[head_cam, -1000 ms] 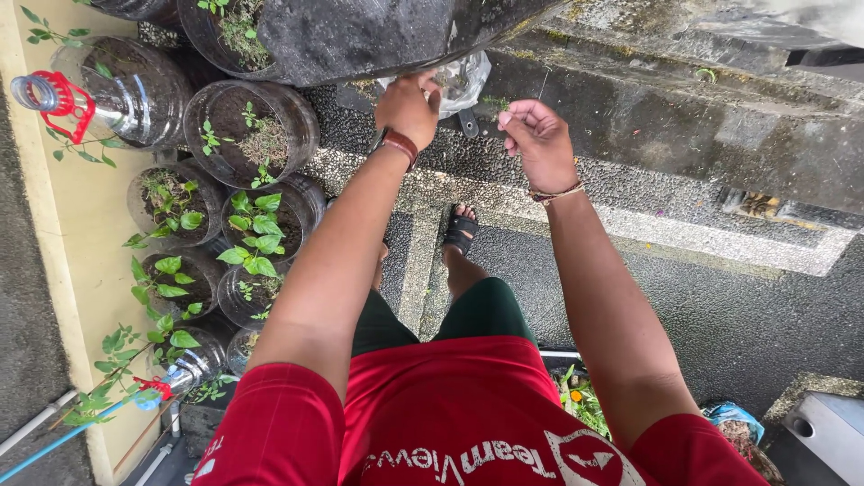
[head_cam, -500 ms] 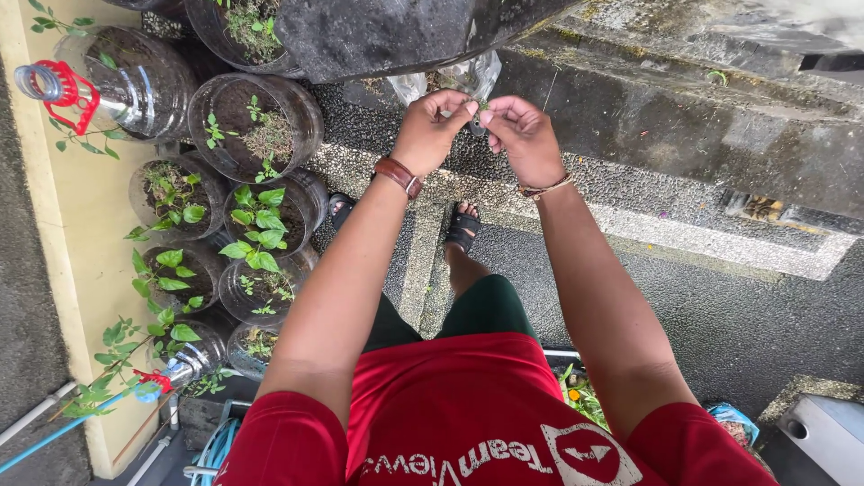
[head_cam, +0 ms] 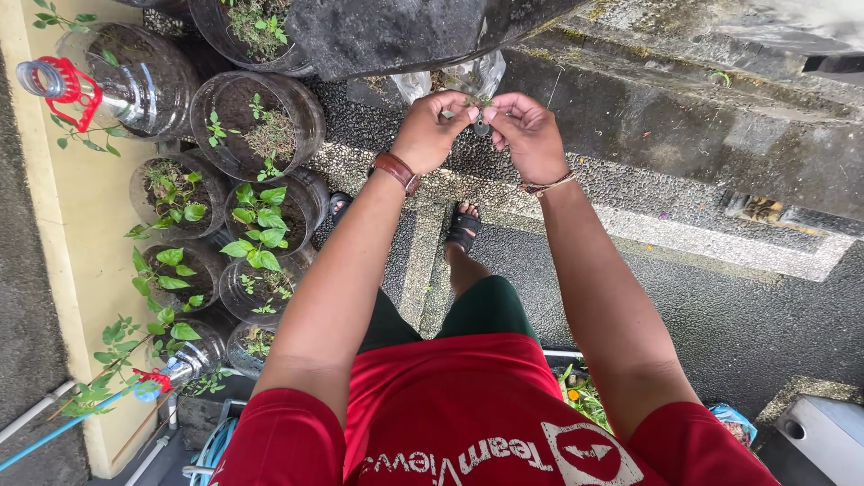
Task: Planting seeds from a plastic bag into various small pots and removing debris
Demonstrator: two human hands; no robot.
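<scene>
My left hand [head_cam: 430, 130] and my right hand [head_cam: 526, 133] meet in front of me above the wet pavement, fingertips pinched together on a small green sprig [head_cam: 480, 106]. The sprig is tiny and mostly hidden between the fingers. A brown watch strap sits on my left wrist and a thin bracelet on my right. Just beyond the hands hangs a crumpled clear plastic bag [head_cam: 477, 74] under the edge of a large dark tub [head_cam: 396, 36].
Cut plastic bottles used as planters [head_cam: 256, 112] with soil and green seedlings line the yellow wall [head_cam: 76, 225] on the left. A clear jug with a red handle [head_cam: 63, 81] lies at top left. My sandalled foot [head_cam: 461, 229] stands on the pavement; a concrete kerb [head_cam: 720, 234] runs right.
My left hand has come off the tub's edge and joined the right hand. The sprig, held by the right fingers alone a second ago, is now pinched by both hands.
</scene>
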